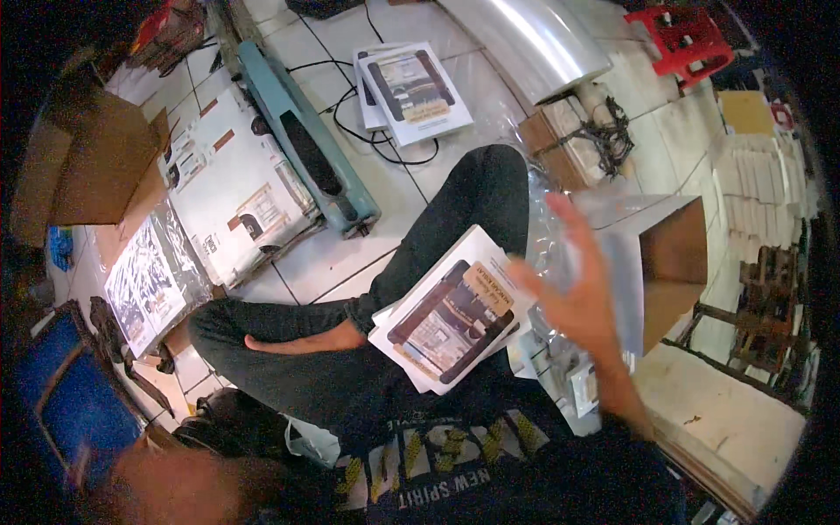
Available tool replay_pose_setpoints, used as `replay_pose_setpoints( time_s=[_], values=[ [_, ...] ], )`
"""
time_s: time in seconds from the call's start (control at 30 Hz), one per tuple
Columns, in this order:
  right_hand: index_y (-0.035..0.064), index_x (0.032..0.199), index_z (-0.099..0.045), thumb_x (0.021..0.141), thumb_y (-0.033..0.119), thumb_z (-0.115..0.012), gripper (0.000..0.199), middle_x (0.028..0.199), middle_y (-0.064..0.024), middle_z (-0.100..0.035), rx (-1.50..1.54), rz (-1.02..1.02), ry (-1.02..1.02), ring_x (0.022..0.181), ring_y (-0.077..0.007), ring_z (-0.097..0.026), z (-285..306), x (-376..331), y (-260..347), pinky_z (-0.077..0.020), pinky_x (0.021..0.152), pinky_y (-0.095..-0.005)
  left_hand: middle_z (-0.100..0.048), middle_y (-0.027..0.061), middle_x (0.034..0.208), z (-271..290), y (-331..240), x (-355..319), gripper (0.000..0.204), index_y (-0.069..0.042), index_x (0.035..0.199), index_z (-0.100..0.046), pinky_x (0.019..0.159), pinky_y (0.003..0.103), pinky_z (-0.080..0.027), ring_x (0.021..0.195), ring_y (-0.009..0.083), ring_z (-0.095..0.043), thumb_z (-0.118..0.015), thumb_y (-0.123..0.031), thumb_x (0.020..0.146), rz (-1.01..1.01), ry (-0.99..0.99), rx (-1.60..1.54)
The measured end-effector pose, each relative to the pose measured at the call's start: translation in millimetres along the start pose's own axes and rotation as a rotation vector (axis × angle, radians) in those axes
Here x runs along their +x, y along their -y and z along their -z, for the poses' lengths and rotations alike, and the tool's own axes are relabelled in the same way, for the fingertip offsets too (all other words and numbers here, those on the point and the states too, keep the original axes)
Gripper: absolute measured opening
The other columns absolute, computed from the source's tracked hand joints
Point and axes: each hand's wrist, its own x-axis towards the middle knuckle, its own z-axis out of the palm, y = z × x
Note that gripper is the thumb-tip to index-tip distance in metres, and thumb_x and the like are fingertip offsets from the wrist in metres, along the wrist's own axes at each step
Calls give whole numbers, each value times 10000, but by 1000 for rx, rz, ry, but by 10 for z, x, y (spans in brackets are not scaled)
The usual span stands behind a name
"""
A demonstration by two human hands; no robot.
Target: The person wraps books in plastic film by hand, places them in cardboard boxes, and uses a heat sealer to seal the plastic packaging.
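A small stack of white books (448,319) with a framed picture on the cover rests on my lap, slightly fanned. Just to its right my right hand (573,293) is raised, fingers apart, a little blurred and holding nothing. Its fingertips come near the stack's right edge; whether they touch it I cannot tell. At the lower left, my left hand (175,486) shows only as a blurred skin-toned patch, its fingers not distinguishable. Two more white books (416,92) lie overlapped on the tiled floor ahead, a black cable beside them.
A long blue-grey bar tool (302,140) lies by a pile of printed sheets (241,188). A large roll of clear film (534,44) sits at the far right. Also around are an open carton (674,254), a red plastic stool (682,44) and stacked white books (759,184).
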Motion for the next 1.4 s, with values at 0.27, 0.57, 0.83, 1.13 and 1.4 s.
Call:
replay_pose_setpoints(
  time_s=[0.27,0.57,0.83,1.13,1.4],
  values=[
    [47,1201,-556,711,154,-820,567,1137,-117,-564,-90,-172,-112,989,-241,-542,-403,-913,-770,-445,839,-361,-634,144,1052,-692,603,-1755,547,-21,1123,-628,846,422,-452,967,311,-591,-838,-236,667,1948,182,1194],
    [43,1181,-572,725,112,-811,520,1096,-97,-591,249,-169,-219,908,-203,-599,-495,-380,-834,-488,819,-321,-648,143,915,-441,938,-2346,368,12,1014,-580,749,334,-482,809,196,-615,-762,-240,818,1890,-270,692],
    [-14,1318,-460,821,101,-743,584,1204,-134,-600,905,-317,227,1078,-164,-591,-532,-519,-231,-496,910,-329,-514,62,1128,-693,815,-2149,306,-15,1234,-448,918,280,-415,1044,116,-505,-522,-193,996,1673,-1021,598],
    [18,1246,-518,761,127,-784,564,980,-101,-658,447,-84,-65,973,-222,-616,-682,-317,-53,-496,870,-354,-530,108,1234,-785,838,-2153,402,6,1342,-395,972,306,-403,1124,163,-499,-413,-259,1040,1603,-1100,597],
    [134,878,-720,607,105,-673,277,964,20,-654,-176,743,84,934,-235,-570,-416,22,-189,-482,829,-362,-535,157,1302,-740,762,-2011,794,34,1405,-360,1019,330,-394,1177,206,-512,-790,-166,769,1890,-633,494]
  ],
)
